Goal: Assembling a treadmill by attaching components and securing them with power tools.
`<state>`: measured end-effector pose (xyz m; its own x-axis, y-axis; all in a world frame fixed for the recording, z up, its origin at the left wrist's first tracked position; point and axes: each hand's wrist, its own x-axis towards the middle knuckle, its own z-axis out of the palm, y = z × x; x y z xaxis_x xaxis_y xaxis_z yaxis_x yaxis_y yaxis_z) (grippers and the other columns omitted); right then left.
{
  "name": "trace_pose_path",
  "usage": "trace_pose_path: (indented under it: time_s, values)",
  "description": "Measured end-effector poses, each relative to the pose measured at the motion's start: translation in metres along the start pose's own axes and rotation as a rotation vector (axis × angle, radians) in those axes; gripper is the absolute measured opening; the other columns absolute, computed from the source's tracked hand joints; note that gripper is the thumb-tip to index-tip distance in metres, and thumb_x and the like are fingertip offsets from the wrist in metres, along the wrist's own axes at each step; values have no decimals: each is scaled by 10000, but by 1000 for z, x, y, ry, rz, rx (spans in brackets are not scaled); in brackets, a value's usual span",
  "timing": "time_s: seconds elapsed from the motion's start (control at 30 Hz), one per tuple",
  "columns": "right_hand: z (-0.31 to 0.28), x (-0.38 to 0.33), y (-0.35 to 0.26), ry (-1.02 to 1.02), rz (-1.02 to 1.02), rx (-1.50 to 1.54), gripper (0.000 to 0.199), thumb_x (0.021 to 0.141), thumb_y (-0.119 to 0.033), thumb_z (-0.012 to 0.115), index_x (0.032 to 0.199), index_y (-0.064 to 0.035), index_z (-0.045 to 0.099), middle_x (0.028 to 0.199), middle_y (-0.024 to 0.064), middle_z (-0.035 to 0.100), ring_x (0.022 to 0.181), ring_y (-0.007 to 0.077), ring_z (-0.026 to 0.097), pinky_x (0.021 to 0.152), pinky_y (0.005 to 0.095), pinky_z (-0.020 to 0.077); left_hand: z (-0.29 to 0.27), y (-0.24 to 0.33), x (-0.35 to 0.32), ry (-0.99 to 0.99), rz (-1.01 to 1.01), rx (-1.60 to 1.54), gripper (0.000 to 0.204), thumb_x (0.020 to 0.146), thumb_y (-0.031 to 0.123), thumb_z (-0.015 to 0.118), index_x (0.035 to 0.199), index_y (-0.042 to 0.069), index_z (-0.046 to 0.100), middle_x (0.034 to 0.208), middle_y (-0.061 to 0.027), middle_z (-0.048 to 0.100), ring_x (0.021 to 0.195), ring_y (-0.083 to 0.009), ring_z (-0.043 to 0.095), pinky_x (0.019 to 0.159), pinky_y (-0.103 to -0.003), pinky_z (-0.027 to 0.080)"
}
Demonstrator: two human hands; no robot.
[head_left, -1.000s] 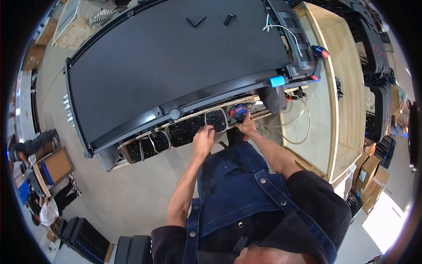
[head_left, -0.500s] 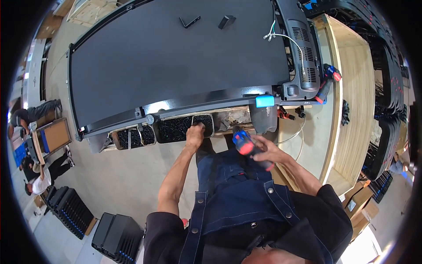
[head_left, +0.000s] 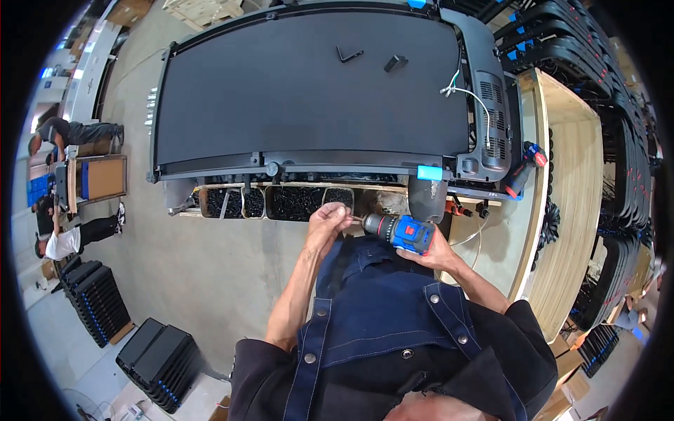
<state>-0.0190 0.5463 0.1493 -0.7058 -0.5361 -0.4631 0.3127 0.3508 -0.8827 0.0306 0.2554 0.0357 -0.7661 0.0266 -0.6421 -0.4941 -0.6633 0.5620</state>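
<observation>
My right hand (head_left: 430, 254) grips a blue cordless screwdriver (head_left: 401, 230) held level, its black chuck pointing left. My left hand (head_left: 328, 219) is at the tool's tip with the fingers pinched together; a small screw may be between them, but it is too small to tell. Both hands hover just in front of a row of wooden trays (head_left: 275, 202) filled with black screws. Beyond the trays lies a large black treadmill deck (head_left: 309, 91), seen from above.
An angled hex key (head_left: 348, 53) and a small black part (head_left: 395, 63) lie on the deck. A second driver (head_left: 525, 168) rests at the right by a wooden crate (head_left: 572, 210). Black stacked parts (head_left: 151, 358) stand lower left. Other people (head_left: 67, 133) work at far left.
My right hand has brought the screwdriver level with its tip toward my left hand. My left hand has come off the screw trays and now meets the tip.
</observation>
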Motion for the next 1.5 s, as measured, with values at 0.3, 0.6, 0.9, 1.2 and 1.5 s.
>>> trace_pose_path:
  time_s: [0.3, 0.6, 0.9, 1.2, 1.5]
  values:
    - [-6, -7, -47, 90, -93, 35, 453, 760, -178, 847, 1127, -5, 647, 969, 67, 705, 878, 148, 649, 865, 332, 542, 59, 27, -24, -148, 55, -380, 203, 1003, 219, 642, 1105, 44, 642, 1044, -87, 713, 946, -190, 711, 811, -301, 635]
    - [-18, 0, -37, 103, -99, 52, 469, 753, -161, 844, 1146, 1, 645, 974, 72, 711, 892, 128, 649, 871, 329, 541, 81, 38, -13, -90, 28, -381, 232, 981, 275, 688, 1023, 50, 651, 983, -80, 708, 888, -169, 695, 781, -301, 618]
    - [-34, 7, -29, 251, -212, 108, 352, 788, -125, 819, 1090, -21, 672, 920, 46, 724, 812, 135, 681, 767, 324, 564, 149, 86, 14, -145, 138, 54, 417, 1027, 423, 594, 1104, 12, 591, 961, -104, 679, 816, -170, 675, 733, -315, 585]
    - [-37, -6, -23, 517, -202, 364, 445, 806, 10, 742, 1234, -22, 622, 1029, 69, 752, 831, 97, 690, 721, 282, 579, 234, 152, 174, 190, 920, 1280, 504, 881, 291, 770, 1237, 1, 561, 1052, -162, 649, 897, -306, 665, 783, -420, 538]
    - [-44, -36, -24, 649, -180, 494, 319, 812, -6, 760, 1117, -35, 672, 997, 27, 741, 767, 40, 633, 636, 226, 524, 245, 173, 154, -112, 1109, 1612, 151, 965, 150, 608, 1022, 43, 698, 956, -202, 700, 897, -434, 666, 778, -504, 538]
